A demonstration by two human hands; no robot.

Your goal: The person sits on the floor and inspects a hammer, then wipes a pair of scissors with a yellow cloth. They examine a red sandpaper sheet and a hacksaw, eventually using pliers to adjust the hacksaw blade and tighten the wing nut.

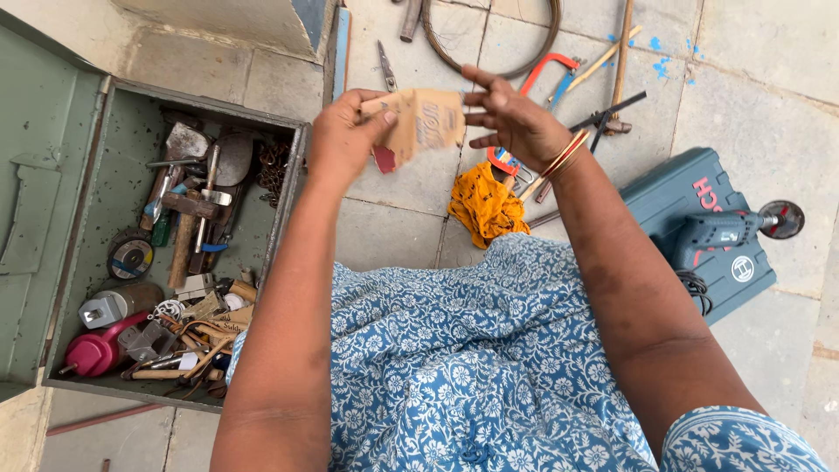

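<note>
My left hand [343, 133] pinches a tan sheet of sandpaper [426, 121] by its left edge, holding it up in front of me. A small dark red piece [384, 160] shows just under that hand. My right hand [513, 121], with bangles on the wrist, hovers at the sheet's right edge with its fingers spread; contact with the paper cannot be told. Both hands are raised above the stone floor, over my blue flowered clothing [454, 350].
An open green metal toolbox [96, 175] full of hammers, discs and tools lies at left. A yellow cloth [483, 205], pliers, scissors [385, 68], a hacksaw [546, 70] and coiled wire [489, 35] lie ahead. At right, a power drill [730, 232] rests on its teal case [690, 188].
</note>
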